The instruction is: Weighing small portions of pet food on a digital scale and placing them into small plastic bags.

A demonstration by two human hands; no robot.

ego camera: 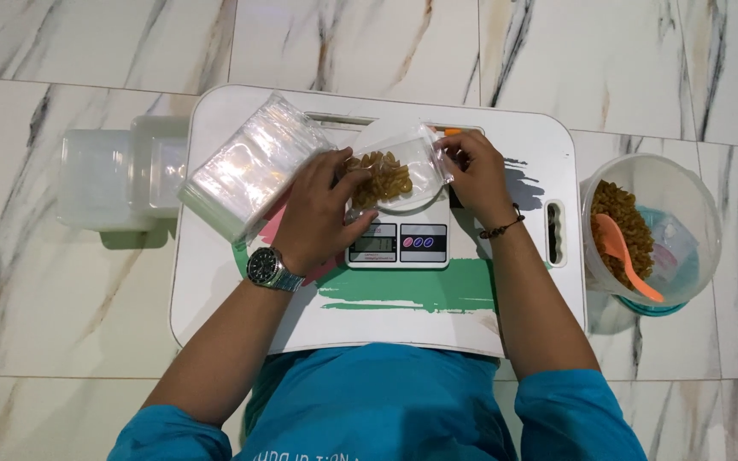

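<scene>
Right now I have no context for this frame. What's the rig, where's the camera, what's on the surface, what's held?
No machine: a person works bare-handed, and a head-worn camera looks straight down. The left hand and right hand both hold a small clear bag of pasta over a kitchen scale, which sits on a white lap table. A stack of clear bags lies at the left. On the marble floor are empty clear containers and a tub of pasta with an orange scoop.

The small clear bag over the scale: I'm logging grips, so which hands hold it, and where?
Both: left hand at the clear bag's left edge, right hand pinching its upper right corner.
</scene>
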